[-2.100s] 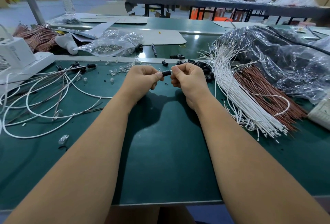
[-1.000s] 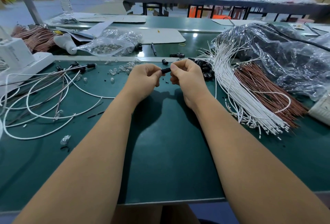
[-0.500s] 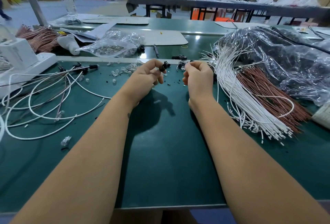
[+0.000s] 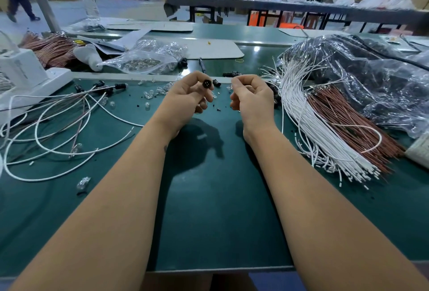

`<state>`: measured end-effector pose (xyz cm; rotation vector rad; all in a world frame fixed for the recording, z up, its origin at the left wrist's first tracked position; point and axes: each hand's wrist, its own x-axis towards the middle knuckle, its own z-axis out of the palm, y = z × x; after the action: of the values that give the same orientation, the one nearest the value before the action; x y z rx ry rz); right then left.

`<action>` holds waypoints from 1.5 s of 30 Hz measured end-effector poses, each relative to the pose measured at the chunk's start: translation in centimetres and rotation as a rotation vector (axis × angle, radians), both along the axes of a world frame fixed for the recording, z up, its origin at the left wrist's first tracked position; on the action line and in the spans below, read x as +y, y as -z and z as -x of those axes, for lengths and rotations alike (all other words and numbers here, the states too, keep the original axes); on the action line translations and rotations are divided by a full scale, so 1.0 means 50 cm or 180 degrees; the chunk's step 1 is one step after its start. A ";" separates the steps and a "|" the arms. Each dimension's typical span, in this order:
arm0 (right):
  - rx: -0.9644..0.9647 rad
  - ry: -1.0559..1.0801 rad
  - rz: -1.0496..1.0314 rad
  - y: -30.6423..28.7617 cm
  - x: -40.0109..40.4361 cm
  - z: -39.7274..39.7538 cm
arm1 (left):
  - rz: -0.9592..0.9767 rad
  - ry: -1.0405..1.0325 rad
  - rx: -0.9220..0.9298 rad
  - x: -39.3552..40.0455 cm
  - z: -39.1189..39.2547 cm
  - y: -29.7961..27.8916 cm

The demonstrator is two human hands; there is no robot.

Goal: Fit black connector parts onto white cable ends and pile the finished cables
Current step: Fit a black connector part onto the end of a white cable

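- Left hand (image 4: 188, 95) pinches a black connector (image 4: 206, 84) btwn thumb & fingertips, its round holed face turned toward the camera, held above the green mat (image 4: 209, 197).
- Right hand (image 4: 251, 98) just beside it, fingers curled in, thumb & forefinger tips together; can't tell if anything tiny is in the pinch. Small gap btwn the two hands.
- Loose black connectors (image 4: 232, 74) lie at the mat's far edge, just past the hands.
- White cable bundle (image 4: 313, 132) fans along the R side w/ brown wires (image 4: 348, 118) next to it; cable ends stop short of the near edge.
- Finished cables (image 4: 58, 128) loop in a loose pile on the L; clear bulbs (image 4: 151, 93) scattered near.
- Open room: broad bare strip of mat btwn both forearms, running to the near edge (image 4: 220, 268).
- Far rail: clear bag (image 4: 144, 58); white machine (image 4: 27, 74) at L edge; dark plastic sheet (image 4: 371, 77) far R.
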<state>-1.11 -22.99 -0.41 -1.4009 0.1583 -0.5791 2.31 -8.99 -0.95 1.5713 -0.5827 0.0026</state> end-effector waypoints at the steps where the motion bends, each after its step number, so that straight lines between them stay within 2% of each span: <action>1: -0.0014 -0.0059 -0.0018 0.000 0.000 0.000 | 0.0025 -0.0069 0.0000 0.000 0.000 -0.001; 6: 0.0055 -0.0416 -0.0137 -0.001 -0.003 -0.002 | -0.0475 -0.0638 -0.0195 -0.001 -0.003 0.002; 11: 0.0134 -0.0550 -0.0197 -0.002 -0.005 0.001 | -0.0894 -0.0697 -0.0431 -0.006 0.001 0.013; 21: 0.0350 -0.0504 -0.0129 0.000 -0.012 -0.002 | -0.0843 -0.0673 -0.0380 -0.007 0.004 0.012; 29: 0.0346 -0.0343 -0.0008 0.006 -0.014 -0.008 | -0.1058 -0.0697 -0.0474 -0.007 0.006 0.009; 36: 0.0323 -0.0559 -0.0045 0.009 -0.015 -0.009 | -0.1133 -0.0831 -0.0409 -0.008 0.006 0.006; 41: 0.0325 -0.0585 0.0071 0.013 -0.014 -0.012 | -0.0995 -0.0705 -0.0262 -0.009 0.007 0.004; 45: 0.0356 -0.0480 0.0317 0.017 -0.013 -0.013 | -0.1121 -0.0762 -0.0402 -0.008 0.006 0.005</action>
<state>-0.47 -23.62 -1.27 -1.5283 0.1132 -0.3883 2.02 -9.40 -1.20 1.9878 -0.5081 0.1898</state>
